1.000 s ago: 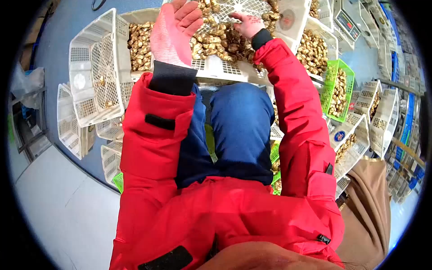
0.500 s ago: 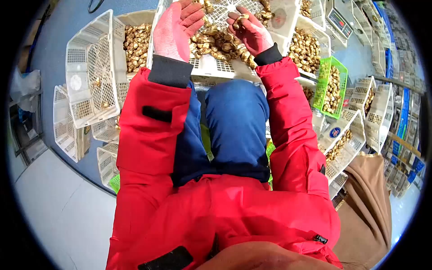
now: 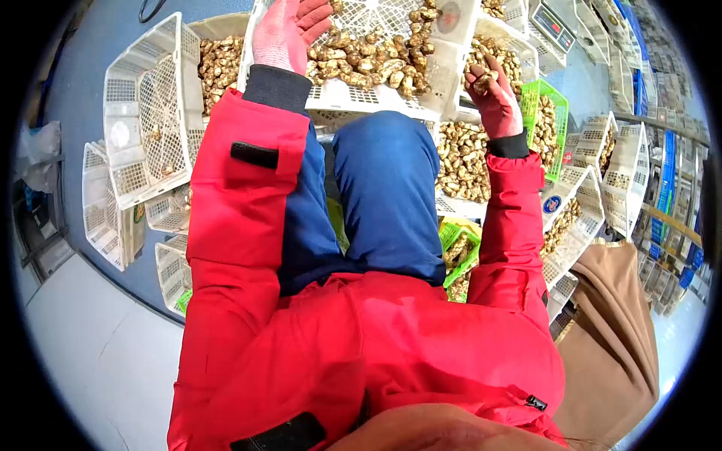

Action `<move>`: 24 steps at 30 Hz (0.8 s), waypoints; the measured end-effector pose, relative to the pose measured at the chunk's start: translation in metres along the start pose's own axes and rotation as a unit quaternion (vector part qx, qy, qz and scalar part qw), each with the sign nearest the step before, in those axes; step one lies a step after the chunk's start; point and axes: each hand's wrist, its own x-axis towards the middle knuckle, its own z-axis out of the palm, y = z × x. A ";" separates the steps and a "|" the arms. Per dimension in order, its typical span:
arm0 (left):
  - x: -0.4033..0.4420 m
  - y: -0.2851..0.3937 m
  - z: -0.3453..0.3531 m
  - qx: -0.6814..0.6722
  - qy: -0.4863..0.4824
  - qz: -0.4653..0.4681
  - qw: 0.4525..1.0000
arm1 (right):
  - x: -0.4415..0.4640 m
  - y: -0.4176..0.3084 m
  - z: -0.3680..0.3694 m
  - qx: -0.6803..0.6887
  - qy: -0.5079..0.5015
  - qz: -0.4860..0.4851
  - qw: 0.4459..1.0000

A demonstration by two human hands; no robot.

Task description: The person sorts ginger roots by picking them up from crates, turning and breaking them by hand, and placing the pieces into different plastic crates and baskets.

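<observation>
My left hand (image 3: 289, 31), in a pink glove, has its fingers apart over the left side of the white crate (image 3: 353, 101) in front of my knees. Brown knobbly pieces (image 3: 368, 62), which look like mushrooms, lie along the near part of that crate. To the right of it my right hand (image 3: 494, 98), gloved too, has a brown piece (image 3: 483, 83) between its curled fingers. Below and left of this hand is a crate full of similar pieces (image 3: 462, 161); another filled crate lies behind its fingertips.
An upright white crate (image 3: 156, 124) stands at the left beside a filled one (image 3: 219, 71). At the right are a green basket (image 3: 560, 101), a scale (image 3: 553, 26), more white crates and a brown cloth (image 3: 609, 331). My knees (image 3: 387, 173) are below the middle crate.
My right hand has picked up a piece from the middle crate and moved right and down, past the crate's edge. My left hand stays over the crate's left side. The view has shifted slightly.
</observation>
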 end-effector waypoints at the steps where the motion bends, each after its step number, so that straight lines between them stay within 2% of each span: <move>1: -0.002 -0.001 -0.002 -0.018 -0.025 0.002 1.000 | -0.005 -0.001 0.000 0.028 0.000 -0.011 1.000; 5: -0.003 -0.003 -0.001 0.020 0.013 0.006 1.000 | -0.001 0.003 0.006 -0.065 -0.001 0.023 0.998; 6: -0.003 -0.003 -0.002 0.027 0.025 0.002 0.999 | 0.001 0.005 0.010 -0.053 -0.014 0.021 0.998; 7: 0.001 -0.004 -0.011 -0.007 -0.004 -0.007 1.000 | 0.002 0.005 0.012 -0.041 -0.031 0.024 0.998; 12: 0.003 -0.006 -0.007 0.015 0.023 -0.006 1.000 | -0.004 0.006 0.003 -0.051 -0.051 0.041 0.997; 13: 0.005 -0.004 -0.013 -0.002 -0.011 -0.020 1.000 | -0.004 0.007 -0.005 -0.030 -0.070 0.044 0.996; 15: 0.003 -0.006 -0.009 -0.005 -0.017 -0.022 1.000 | -0.007 0.005 -0.003 -0.025 -0.019 0.069 0.997; 16: 0.002 -0.006 -0.008 0.015 -0.049 -0.022 0.998 | -0.007 0.006 0.000 -0.014 -0.051 0.064 0.997; 17: -0.001 -0.006 0.002 0.041 -0.007 -0.029 0.999 | -0.008 0.005 0.010 -0.003 -0.048 0.058 0.997; 19: 0.002 -0.008 -0.008 0.012 -0.096 -0.063 0.993 | -0.006 0.006 0.020 0.020 -0.073 0.066 0.995; 20: -0.006 -0.007 0.010 0.048 -0.033 -0.071 0.996 | -0.002 0.008 0.024 0.007 -0.080 0.077 0.994; 21: -0.008 -0.009 0.015 0.074 -0.025 -0.068 0.995 | 0.001 0.009 0.033 -0.013 -0.073 0.086 0.994; 24: -0.016 -0.016 0.028 0.191 -0.092 -0.088 0.973 | 0.012 0.010 0.069 -0.231 -0.091 0.042 0.968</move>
